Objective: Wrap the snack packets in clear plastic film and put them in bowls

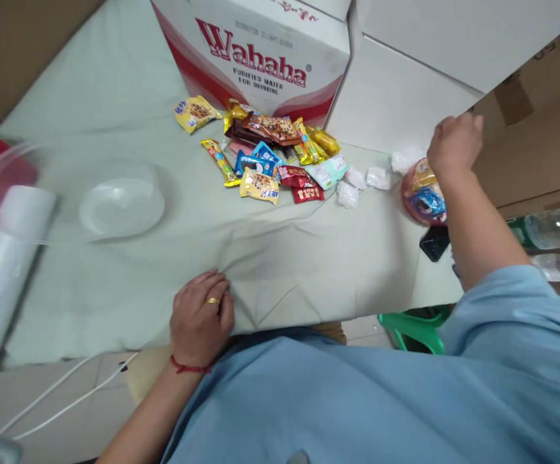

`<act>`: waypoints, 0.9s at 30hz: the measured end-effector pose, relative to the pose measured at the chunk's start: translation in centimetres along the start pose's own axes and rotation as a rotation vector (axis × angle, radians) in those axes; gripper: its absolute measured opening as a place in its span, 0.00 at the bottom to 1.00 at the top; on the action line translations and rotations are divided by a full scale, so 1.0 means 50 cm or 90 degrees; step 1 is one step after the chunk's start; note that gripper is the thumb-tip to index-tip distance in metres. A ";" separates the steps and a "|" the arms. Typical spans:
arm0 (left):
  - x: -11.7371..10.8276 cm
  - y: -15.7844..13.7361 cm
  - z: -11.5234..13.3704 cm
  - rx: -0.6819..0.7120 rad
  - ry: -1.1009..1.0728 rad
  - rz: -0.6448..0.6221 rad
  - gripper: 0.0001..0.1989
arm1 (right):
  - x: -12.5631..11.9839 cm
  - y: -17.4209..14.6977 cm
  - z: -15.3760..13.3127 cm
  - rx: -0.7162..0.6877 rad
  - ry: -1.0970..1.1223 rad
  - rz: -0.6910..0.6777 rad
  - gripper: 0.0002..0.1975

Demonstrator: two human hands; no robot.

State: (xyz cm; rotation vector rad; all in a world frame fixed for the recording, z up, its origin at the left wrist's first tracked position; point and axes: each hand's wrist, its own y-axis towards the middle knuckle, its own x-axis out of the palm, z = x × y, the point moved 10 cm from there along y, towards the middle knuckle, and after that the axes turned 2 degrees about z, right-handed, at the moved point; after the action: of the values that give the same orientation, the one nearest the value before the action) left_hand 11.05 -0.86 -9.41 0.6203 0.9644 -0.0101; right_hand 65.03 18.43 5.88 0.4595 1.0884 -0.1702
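My left hand [202,316] is lying palm down on the near edge of the cloth-covered desk [308,258]; its fingers are curling in together, closed. My right hand [456,145] is hanging at the upper rim of a reddish bowl [409,205] at the right end. Its fingers are bending inward; I cannot tell whether they are gripping anything, since the fingertips are facing away. The bowl is holding wrapped snacks [427,203], a blue one showing most clearly. A dark flat object [435,242] is lying just beside it.

A loose pile of snack packets [258,166] is sitting at mid-desk, in front of the water carton [260,58]. White crumpled lumps [379,178] are lying between pile and bowl. A clear tub [151,183] is resting well to the left.
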 end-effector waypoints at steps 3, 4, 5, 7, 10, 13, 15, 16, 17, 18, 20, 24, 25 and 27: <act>-0.017 -0.005 -0.005 -0.022 0.005 0.049 0.13 | 0.017 -0.047 -0.141 -0.232 0.154 -0.085 0.25; -0.019 -0.006 -0.007 -0.030 0.004 0.056 0.13 | 0.037 -0.074 -0.186 -0.299 0.184 -0.135 0.20; -0.021 -0.007 -0.008 -0.038 0.000 0.059 0.12 | 0.060 -0.100 -0.222 -0.345 0.198 -0.176 0.19; -0.024 -0.009 -0.014 -0.057 -0.014 0.057 0.11 | 0.105 -0.141 -0.263 -0.363 0.199 -0.220 0.23; -0.036 -0.014 -0.024 -0.083 -0.027 0.076 0.11 | 0.143 -0.163 -0.257 -0.263 0.208 -0.196 0.20; -0.057 -0.018 -0.020 -0.062 -0.025 0.133 0.11 | 0.124 -0.160 -0.202 -0.131 0.254 -0.075 0.21; -0.066 -0.019 -0.011 -0.030 -0.020 0.168 0.12 | 0.101 -0.163 -0.176 -0.095 0.288 -0.021 0.22; -0.069 -0.019 -0.007 -0.015 -0.018 0.180 0.13 | 0.090 -0.167 -0.172 -0.094 0.302 -0.007 0.22; -0.069 -0.019 -0.004 -0.004 -0.019 0.186 0.14 | 0.079 -0.173 -0.174 -0.100 0.317 0.004 0.21; -0.068 -0.018 -0.002 0.002 -0.022 0.188 0.15 | 0.068 -0.180 -0.181 -0.110 0.331 0.011 0.20; -0.068 -0.017 0.001 0.007 -0.033 0.192 0.16 | 0.057 -0.196 -0.205 -0.117 0.361 0.006 0.18; -0.084 -0.021 0.011 0.008 -0.045 0.203 0.15 | 0.100 -0.222 -0.258 -0.055 0.395 -0.124 0.18; -0.091 -0.021 0.016 0.005 -0.052 0.205 0.15 | 0.110 -0.229 -0.266 -0.043 0.401 -0.146 0.15; -0.104 -0.019 0.024 -0.015 -0.084 0.199 0.14 | 0.111 -0.246 -0.274 -0.029 0.442 -0.145 0.08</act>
State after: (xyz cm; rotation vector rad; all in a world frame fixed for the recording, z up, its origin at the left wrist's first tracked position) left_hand 8.67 -3.57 -5.39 0.7347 0.7312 0.2345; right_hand 52.11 13.99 -7.65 0.3573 1.8238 -0.1905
